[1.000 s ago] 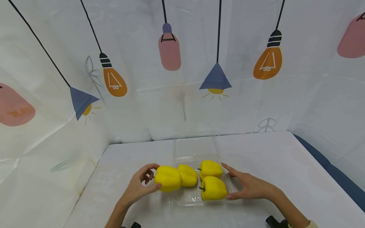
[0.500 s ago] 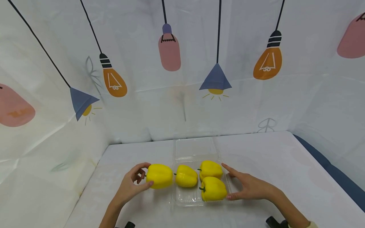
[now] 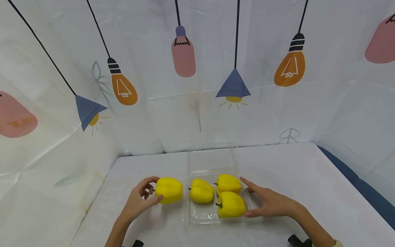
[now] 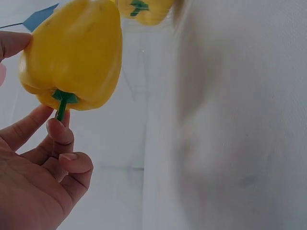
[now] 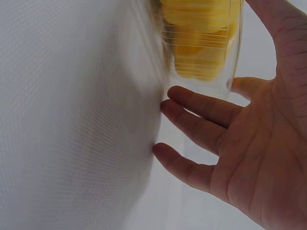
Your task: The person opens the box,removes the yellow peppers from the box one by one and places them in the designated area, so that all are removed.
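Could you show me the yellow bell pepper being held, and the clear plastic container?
Held yellow bell pepper (image 3: 168,190): head view, middle of its side.
Clear plastic container (image 3: 202,213): head view, bare floor near its front edge.

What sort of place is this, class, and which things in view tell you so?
Probably a makeshift, curtained-off booth, perhaps for filming: white sheeting printed with lamps rises behind and beside a white table, where a clear container holds three yellow peppers.
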{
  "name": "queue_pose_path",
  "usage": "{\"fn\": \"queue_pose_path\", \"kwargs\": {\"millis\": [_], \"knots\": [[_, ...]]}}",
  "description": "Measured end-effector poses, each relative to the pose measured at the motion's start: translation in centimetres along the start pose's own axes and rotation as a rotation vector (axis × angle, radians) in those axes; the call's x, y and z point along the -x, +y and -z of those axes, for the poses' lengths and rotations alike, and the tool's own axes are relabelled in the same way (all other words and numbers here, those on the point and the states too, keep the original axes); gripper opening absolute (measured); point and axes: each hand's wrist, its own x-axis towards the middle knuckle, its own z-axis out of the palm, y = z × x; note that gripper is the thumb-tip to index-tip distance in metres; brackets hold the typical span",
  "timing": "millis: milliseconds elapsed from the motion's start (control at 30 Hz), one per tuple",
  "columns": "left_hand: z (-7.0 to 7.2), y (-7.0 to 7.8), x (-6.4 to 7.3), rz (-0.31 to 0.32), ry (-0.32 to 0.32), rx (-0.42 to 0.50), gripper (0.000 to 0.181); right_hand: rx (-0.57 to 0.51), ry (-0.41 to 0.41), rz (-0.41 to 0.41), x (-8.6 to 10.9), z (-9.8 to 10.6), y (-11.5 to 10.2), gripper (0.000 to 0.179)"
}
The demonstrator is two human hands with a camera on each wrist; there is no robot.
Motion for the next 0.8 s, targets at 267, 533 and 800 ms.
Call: {"fn": "queue_pose_path", "kwargs": {"millis": [267, 533, 800], "knots": [[-0.4, -0.7, 0.0, 0.082, 0.009, -0.035, 0.054, -0.008, -0.005, -0.016, 0.0, 0.0, -0.1, 0.104], [-0.9, -0.5, 0.0, 0.126, -0.006, -0.099, 0.054, -0.008, -0.007, -0.007, 0.0, 0.1, -0.2, 0.104], [-1.0, 2.6, 0.1, 0.186, -0.021, -0.118, 0.052, -0.009, -0.009, -0.010, 0.1, 0.0, -0.1, 0.104]]}}
